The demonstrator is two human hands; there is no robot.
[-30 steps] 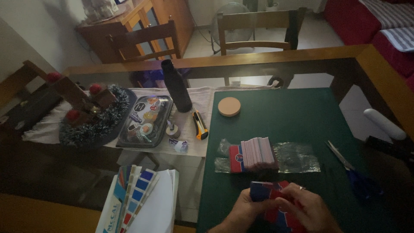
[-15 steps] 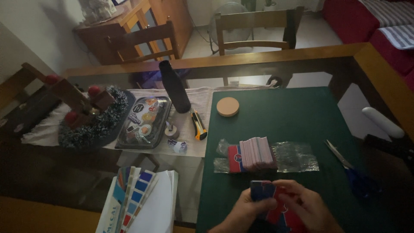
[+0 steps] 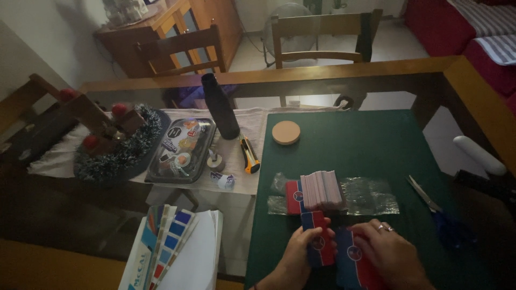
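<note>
Left hand [image 3: 301, 252] grip higher on card pack [image 3: 318, 241]

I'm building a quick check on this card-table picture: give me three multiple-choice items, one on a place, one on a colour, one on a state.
1. Where does the round wooden coaster lie?
A. on the green mat
B. on the tray
C. on a chair

2. What colours are the card packs?
A. green and yellow
B. red and blue
C. black and white

3. How is the left hand?
A. empty and flat
B. gripping scissors
C. holding a pack

Key: 1 A, it sits near the mat's far left corner; 2 B, each pack is half red, half blue; 3 C, fingers wrap one pack.
</note>
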